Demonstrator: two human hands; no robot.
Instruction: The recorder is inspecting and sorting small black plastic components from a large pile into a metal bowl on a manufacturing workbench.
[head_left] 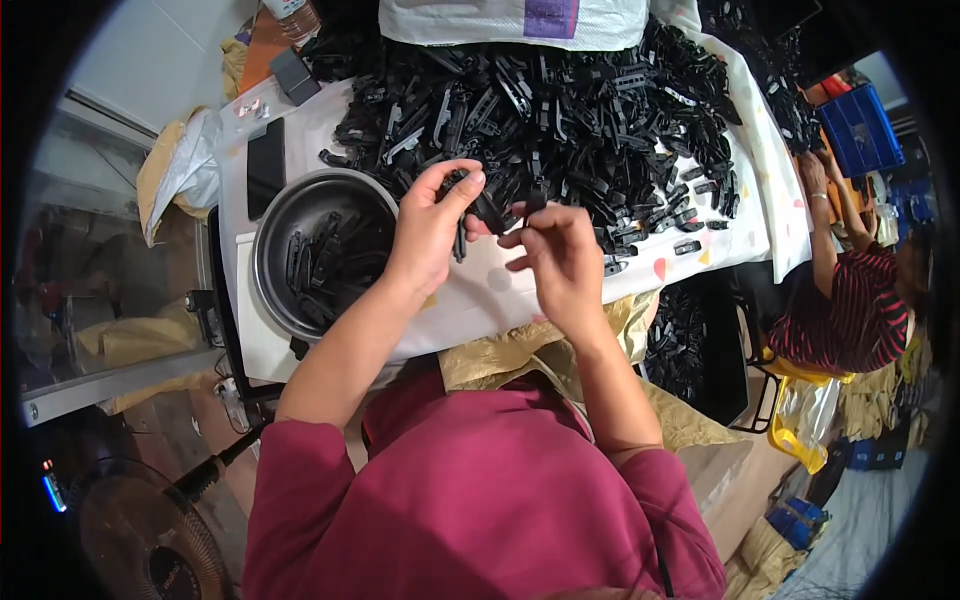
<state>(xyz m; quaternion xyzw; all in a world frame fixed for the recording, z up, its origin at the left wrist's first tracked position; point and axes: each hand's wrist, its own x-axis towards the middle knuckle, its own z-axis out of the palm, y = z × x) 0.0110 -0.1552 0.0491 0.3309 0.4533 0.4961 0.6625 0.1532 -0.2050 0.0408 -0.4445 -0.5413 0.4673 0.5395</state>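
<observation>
Your left hand (pixel 425 228) is closed on a black plastic part (pixel 488 212), and your right hand (pixel 566 258) is pinching a small black piece (pixel 537 203) just beside it, both above the near side of the table (pixel 468 315). Beyond your hands lies a big pile (pixel 560 115) of black parts, and the metal bowl (pixel 345 195) at left contains some more.

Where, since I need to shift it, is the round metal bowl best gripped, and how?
Probably pinch the bowl's left rim, coming from the person's left: the round edge stands exposed there, while the left forearm covers part of the near right side. Keep it level, as black parts lie inside.
</observation>
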